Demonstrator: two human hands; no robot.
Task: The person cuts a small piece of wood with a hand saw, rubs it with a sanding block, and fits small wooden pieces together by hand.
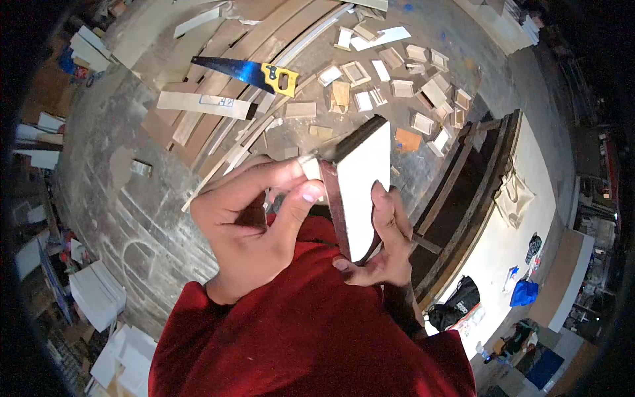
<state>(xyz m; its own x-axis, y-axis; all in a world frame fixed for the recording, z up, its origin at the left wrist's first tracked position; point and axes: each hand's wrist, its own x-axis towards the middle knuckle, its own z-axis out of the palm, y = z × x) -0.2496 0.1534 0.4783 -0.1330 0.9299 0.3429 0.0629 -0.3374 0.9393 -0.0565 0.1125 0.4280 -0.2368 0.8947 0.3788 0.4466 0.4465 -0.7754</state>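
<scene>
In front of my chest, my right hand (390, 238) grips a board piece (365, 192) with a white face and dark brown edges, tilted with one corner pointing up. The thumb lies at its lower end and the fingers along its right side. At the piece's left edge, my left hand (254, 218) pinches a small pale scrap (311, 167) between thumb and forefinger. This scrap touches or nearly touches the dark edge; whether it is paper, tape or thin wood I cannot tell.
A handsaw (281, 79) with a yellow handle lies on long planks (198, 126) ahead. Several small wooden boxes (357, 73) are scattered on the concrete floor. To the right stands a white-topped table (536, 218) bearing a cloth bag (512, 198) and a black pouch (456, 304).
</scene>
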